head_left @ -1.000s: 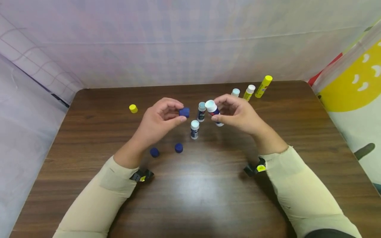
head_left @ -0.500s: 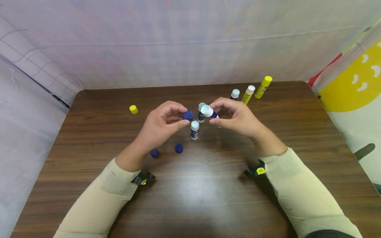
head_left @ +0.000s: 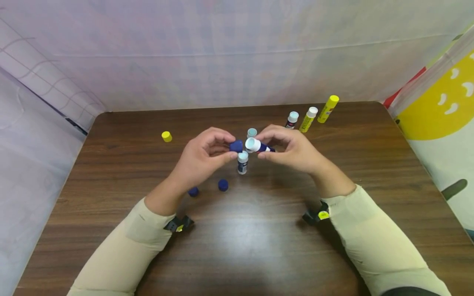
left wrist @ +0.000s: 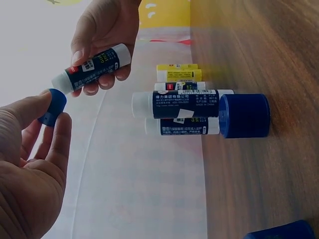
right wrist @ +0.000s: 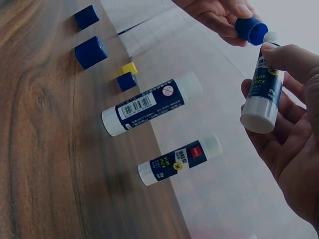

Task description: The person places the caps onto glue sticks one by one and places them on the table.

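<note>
My left hand [head_left: 207,154] pinches a blue cap [right wrist: 251,31] between thumb and fingers, its hollow end facing right. My right hand [head_left: 292,148] grips an uncapped blue-and-white glue stick [left wrist: 92,67], tilted with its white top toward the cap. In both wrist views the cap's mouth is right at that top. Below the hands, two more uncapped blue glue sticks stand upright on the table, a nearer one [head_left: 242,163] and a farther one [head_left: 252,132], which the held stick partly covers.
Loose blue caps lie nearer the body, one [head_left: 223,185] in plain sight and another [head_left: 193,191] beside the left wrist. A yellow cap [head_left: 167,137] lies at the left. At the back right stand another blue glue stick [head_left: 292,118], an uncapped yellow one [head_left: 308,119] and a capped yellow one [head_left: 328,109].
My right hand has moved left and slightly nearer the body, tipping the glue stick toward the cap. The left hand has shifted a little right with the blue cap, narrowing the gap.
</note>
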`<state>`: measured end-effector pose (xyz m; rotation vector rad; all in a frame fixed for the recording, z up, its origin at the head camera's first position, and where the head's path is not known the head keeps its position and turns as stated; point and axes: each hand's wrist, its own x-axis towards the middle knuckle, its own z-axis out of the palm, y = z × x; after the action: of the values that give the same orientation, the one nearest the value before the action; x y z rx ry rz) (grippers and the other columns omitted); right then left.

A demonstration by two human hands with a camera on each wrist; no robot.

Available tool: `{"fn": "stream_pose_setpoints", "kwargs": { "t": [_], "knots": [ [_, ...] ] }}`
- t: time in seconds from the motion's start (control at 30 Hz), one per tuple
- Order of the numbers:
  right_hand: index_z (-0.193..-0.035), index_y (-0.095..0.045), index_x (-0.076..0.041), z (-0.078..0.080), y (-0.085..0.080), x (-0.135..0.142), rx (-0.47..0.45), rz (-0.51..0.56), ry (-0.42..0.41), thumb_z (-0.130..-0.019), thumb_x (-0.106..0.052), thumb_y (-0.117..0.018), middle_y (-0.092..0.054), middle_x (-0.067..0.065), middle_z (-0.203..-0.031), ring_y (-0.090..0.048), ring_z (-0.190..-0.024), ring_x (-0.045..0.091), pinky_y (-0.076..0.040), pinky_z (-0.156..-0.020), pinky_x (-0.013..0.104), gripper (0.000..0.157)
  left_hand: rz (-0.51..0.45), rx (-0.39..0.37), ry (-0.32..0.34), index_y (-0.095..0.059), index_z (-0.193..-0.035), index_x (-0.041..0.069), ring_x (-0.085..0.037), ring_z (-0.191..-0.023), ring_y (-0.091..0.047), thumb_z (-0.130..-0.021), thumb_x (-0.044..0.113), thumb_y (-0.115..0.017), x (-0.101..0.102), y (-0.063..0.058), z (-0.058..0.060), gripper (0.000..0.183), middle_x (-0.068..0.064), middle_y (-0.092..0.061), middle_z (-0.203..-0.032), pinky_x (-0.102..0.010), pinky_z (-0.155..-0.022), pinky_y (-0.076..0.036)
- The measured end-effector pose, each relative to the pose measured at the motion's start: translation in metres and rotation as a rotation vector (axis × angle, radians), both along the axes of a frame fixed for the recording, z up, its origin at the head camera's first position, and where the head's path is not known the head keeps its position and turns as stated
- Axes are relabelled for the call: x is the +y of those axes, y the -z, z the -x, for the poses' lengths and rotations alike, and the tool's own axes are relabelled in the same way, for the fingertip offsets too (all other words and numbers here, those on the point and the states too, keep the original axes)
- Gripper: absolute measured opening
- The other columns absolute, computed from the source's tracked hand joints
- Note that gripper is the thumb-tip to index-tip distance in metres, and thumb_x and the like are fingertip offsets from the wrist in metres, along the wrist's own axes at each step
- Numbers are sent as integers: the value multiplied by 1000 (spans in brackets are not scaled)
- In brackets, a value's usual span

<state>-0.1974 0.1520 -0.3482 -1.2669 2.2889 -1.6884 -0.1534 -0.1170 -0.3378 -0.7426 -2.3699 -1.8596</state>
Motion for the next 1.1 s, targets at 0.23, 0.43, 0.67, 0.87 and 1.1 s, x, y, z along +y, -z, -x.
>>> {"fn": "stream_pose_setpoints", "kwargs": {
  "t": [0.23,0.43,0.67,0.87,1.1],
  "knots": [
    [-119,-71,3,-1,1,-3,-7,2,-37,-85,11,-78,-71,8,-113,-67,-104,17,-59,-89,24,36,11,7,-1,-69,-114,0,-20,-104,-71,-91,0,-78,0,0,0,25,-10,-65,-118,-27,-94,-62],
    [-118,-72,2,-2,2,-5,-9,-11,-38,-86,10,-79,-71,9,-114,-65,-104,17,-59,-87,23,34,28,11,7,-69,-114,0,-20,-105,-71,-92,1,-77,1,0,-1,24,-9,-65,-119,-26,-95,-61],
    [-118,-73,0,-1,5,-5,-5,-35,-31,-85,10,-79,-71,8,-113,-64,-102,16,-58,-84,23,35,54,2,14,-69,-115,1,-19,-106,-71,-93,3,-77,2,0,-2,24,-8,-64,-120,-25,-95,-61],
    [-118,-74,-2,0,6,-4,21,-53,-29,-85,9,-80,-70,7,-113,-64,-101,16,-57,-81,23,35,62,-1,12,-69,-114,1,-19,-107,-70,-93,3,-77,3,1,-2,23,-8,-64,-121,-24,-96,-60],
    [-118,-74,-5,0,7,-3,44,-110,9,-86,6,-80,-70,5,-111,-61,-93,15,-53,-68,25,34,67,2,20,-70,-115,1,-19,-108,-69,-93,4,-77,3,3,-1,23,-7,-64,-121,-24,-97,-60]
  ]
}}
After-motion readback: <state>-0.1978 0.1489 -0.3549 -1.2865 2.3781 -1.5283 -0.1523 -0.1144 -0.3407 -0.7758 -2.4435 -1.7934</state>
